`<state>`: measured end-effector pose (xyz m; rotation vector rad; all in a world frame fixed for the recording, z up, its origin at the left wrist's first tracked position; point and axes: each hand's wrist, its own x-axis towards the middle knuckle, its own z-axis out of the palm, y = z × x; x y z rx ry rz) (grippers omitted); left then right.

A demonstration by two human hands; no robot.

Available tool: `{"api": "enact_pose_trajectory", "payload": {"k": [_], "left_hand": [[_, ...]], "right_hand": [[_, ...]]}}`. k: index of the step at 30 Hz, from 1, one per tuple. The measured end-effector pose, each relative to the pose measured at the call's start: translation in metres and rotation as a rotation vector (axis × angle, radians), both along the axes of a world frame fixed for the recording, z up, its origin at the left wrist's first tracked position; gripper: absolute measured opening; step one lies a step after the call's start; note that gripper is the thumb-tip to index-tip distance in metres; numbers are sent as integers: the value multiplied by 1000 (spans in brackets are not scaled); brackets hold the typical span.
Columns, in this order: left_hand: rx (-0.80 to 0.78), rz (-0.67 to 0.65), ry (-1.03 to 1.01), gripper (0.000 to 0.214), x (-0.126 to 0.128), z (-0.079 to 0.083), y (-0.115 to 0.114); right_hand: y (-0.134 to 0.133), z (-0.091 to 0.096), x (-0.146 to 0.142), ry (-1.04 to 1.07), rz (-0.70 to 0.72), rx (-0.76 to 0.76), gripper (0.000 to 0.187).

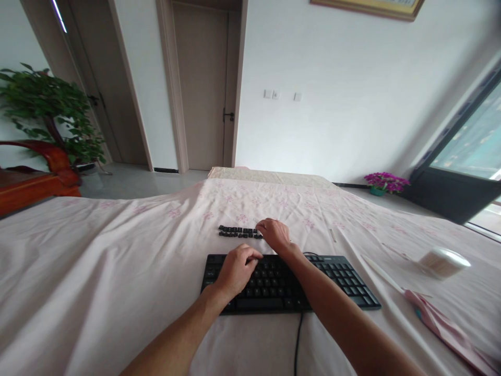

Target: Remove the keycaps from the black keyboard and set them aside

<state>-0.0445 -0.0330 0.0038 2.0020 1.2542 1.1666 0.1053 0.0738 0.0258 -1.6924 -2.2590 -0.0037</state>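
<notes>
Two rows of black keycaps lie on a floral cloth, just beyond the far edge of a black keyboard, in the head view. A person's right hand reaches over the keyboard to the rows' right end, fingertips bunched narrow; whether they grip a keycap cannot be told. The left hand rests on the keyboard's left half, fingers close together, any hold unclear. To the right stands a clear round container.
</notes>
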Motion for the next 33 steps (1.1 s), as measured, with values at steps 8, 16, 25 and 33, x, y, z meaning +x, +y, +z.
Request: {"api": "enact_pose_trajectory", "payload": {"k": [8,16,25,33], "left_hand": [[6,-2,-8,22,1,1,1],[15,-1,0,21,1,0,0],[5,-3,-2,23,0,0,0],[1,0,2,24,1,0,0]], "right_hand": [[-17,12,12,348,32,67,50],[-22,17,14,222,113,50,32],[-2,3,0,-134,119,-12,37],[-7,0,2,-153,128,-39,42]]}}
